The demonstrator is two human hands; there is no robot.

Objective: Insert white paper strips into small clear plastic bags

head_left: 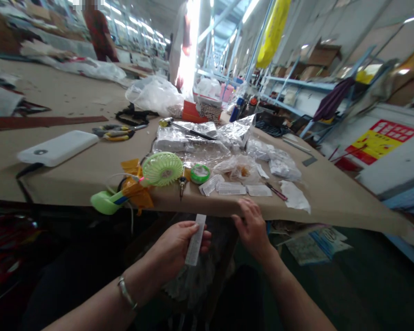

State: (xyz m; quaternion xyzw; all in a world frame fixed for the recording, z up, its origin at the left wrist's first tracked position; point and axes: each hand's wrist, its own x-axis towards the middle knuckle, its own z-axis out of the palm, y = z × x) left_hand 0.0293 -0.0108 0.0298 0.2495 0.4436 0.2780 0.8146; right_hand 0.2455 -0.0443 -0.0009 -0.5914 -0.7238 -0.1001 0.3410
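Pinched between the thumb and fingers of my left hand [179, 241] is a narrow white printed label [196, 241], held just below the table's front edge. At that edge, my right hand [253, 225] has its fingers apart and appears to hold nothing. Close beyond its fingertips lie several flat printed label strips [230, 188] and a single label [258, 190]. A dark red pen [277, 192] rests to their right, beside a torn piece of white paper [294, 195]. Behind the strips sits a crumpled clear plastic bag [239, 169].
A green fan [163, 169] is taped at the table edge, near a green tape roll [200, 174] and a thin pointed tool [182, 184]. Left are a white power bank [60, 148] and pliers [115, 132]. Clear-wrapped packs [186, 138] lie behind; a person [100, 32] stands far left.
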